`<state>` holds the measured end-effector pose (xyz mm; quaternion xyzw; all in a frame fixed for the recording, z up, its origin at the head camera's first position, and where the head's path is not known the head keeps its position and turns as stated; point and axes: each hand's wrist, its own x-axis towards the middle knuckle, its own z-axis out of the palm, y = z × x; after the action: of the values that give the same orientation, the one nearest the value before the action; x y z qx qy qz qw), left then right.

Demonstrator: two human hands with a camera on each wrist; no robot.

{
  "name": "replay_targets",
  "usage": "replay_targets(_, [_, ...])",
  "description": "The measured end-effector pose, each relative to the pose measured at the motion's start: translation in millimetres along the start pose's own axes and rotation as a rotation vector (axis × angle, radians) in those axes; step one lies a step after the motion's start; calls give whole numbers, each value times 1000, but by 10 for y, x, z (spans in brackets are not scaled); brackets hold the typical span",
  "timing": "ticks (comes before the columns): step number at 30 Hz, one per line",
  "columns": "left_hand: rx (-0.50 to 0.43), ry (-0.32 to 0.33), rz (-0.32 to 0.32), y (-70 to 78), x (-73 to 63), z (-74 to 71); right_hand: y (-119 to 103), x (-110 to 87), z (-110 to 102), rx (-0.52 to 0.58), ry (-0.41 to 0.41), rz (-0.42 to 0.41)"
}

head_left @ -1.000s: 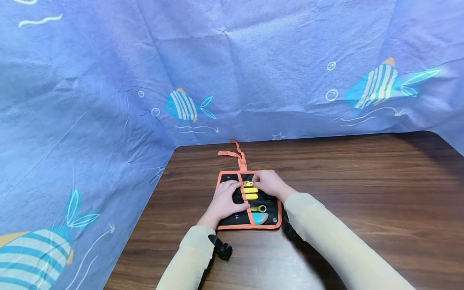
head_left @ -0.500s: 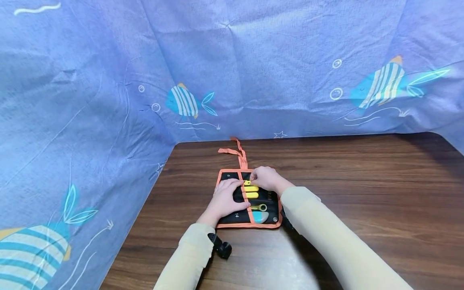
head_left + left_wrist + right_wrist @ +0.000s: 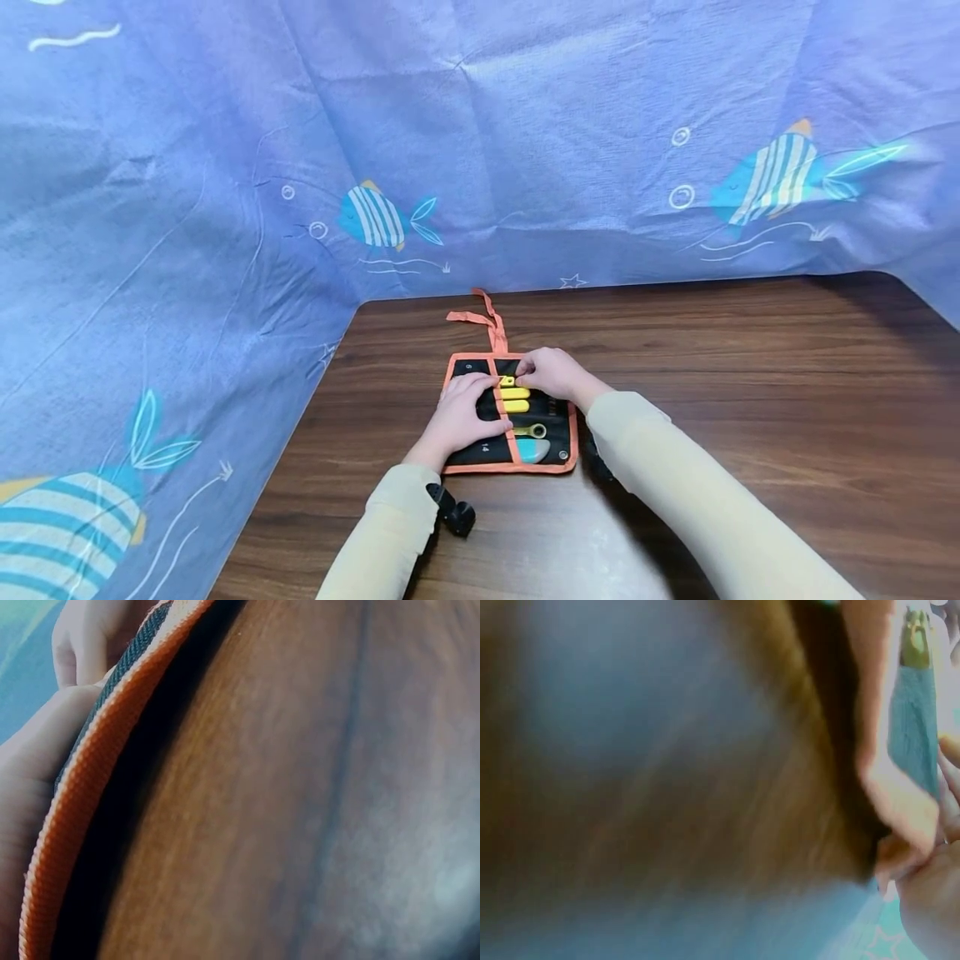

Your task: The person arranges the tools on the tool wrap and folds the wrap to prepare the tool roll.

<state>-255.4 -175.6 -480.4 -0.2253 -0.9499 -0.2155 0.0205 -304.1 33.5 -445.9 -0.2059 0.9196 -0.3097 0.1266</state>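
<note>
A black tool roll [image 3: 487, 454] with orange trim lies spread on the table. My left hand [image 3: 459, 417] rests across its pocket side, thumb and fingers spread, tips along the orange pocket edge. Thumb and index of my right hand [image 3: 553, 372] pinch at the outer end of a yellow utility knife [image 3: 507, 381], which has a hole in that end and sits in the top pocket. Below it, two yellow handles [image 3: 516, 406], a brass-coloured ring wrench [image 3: 536, 431] and a teal-and-grey handle [image 3: 532, 451] stick out of other pockets. The left wrist view shows the roll's orange edge [image 3: 97, 772] beside the hand.
Orange tie straps [image 3: 491, 323] trail from the roll's far edge. The dark wood table [image 3: 712, 358] stretches to the right, and a blue fish-patterned cloth [image 3: 525, 150] hangs behind and to the left. Black wrist cameras [image 3: 457, 517] sit below the wrists.
My right fingertips have moved slightly left toward the pocket edge, and a little less of the yellow utility knife shows. The left hand stays in place on the roll.
</note>
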Motion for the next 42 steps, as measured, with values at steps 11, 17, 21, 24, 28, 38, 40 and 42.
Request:
replay_targets(11, [-12,11,1,56,-2,6,130,-315,-45,-7,28,-83])
replay_targets(17, [2,4,-1,53,-11,15,122,-463,-20,-46,18,-127])
replay_targets(21, [-3,9,2,53,-12,14,107,-578,7,-39,14,-168])
replay_targets(24, [-4,13,5,56,-14,7,108,-649,41,-36,15,-200])
replay_targets(28, [0,19,9,62,-18,-5,101,-717,76,-39,16,-227])
replay_targets(38, [17,16,-2,61,-9,9,84,-844,125,-36,14,-206])
replay_targets(40, [19,12,0,59,-13,10,91,-866,143,-46,25,-221])
replay_targets(42, [19,8,1,54,-19,6,82,-893,149,-52,33,-244])
